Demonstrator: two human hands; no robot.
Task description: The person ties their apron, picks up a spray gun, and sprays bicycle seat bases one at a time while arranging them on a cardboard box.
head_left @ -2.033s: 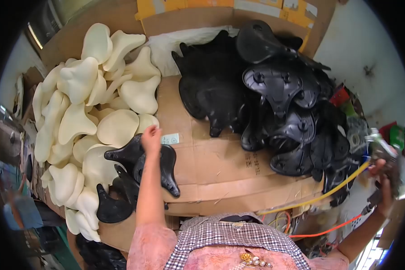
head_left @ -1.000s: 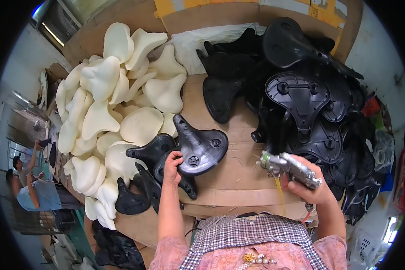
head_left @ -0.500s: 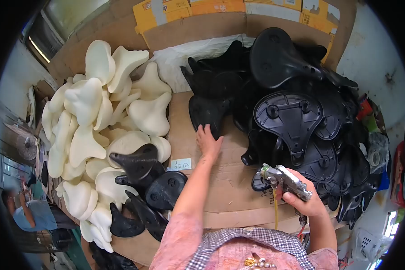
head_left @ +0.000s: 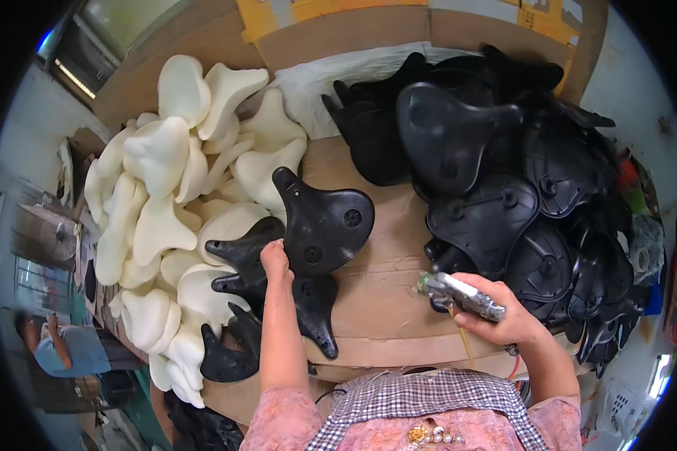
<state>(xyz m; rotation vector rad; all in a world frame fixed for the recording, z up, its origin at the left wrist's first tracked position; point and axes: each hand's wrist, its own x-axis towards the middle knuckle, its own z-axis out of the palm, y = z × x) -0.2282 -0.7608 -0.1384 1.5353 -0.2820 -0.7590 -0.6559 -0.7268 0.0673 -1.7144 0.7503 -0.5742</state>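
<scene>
- Over the middle of the cardboard tabletop [head_left: 380,304], the left hand [head_left: 275,258] has hold of a black seat-shaped shell [head_left: 323,218], its fingers curled tight on one edge.
- Above that same middle part, the shell has its narrow end towards the tabletop's far left; whether it touches the shells below, I cannot tell.
- Over the tabletop's near right part, the right hand [head_left: 504,312] is wrapped round a silvery metal tool [head_left: 462,295] — nozzle end pointing left, thumb along the near side.
- At the tabletop's near edge, a yellow hose [head_left: 465,342] and a red hose [head_left: 514,367] hang below the tool.
- On the tabletop's left, cream pads [head_left: 155,161] are heaped over one another, with several loose black shells [head_left: 320,312] against the near side of the heap.
- On the tabletop's right, a bigger black pile [head_left: 485,222] overlaps itself, some pieces showing ribbed undersides.
- Between the heaps, the tabletop is brown, creased and joined along its near side, with small scraps on it.
- Along the tabletop's far edge lies a whitish sheet [head_left: 305,84], backed by an upright cardboard wall [head_left: 346,39] with yellow-orange strips.
- Right of the tabletop rises a pale, marked wall [head_left: 647,86].
- Well left of the tabletop — deeper in the room — are a fan [head_left: 59,234] and another person [head_left: 75,349] in a blue top.
</scene>
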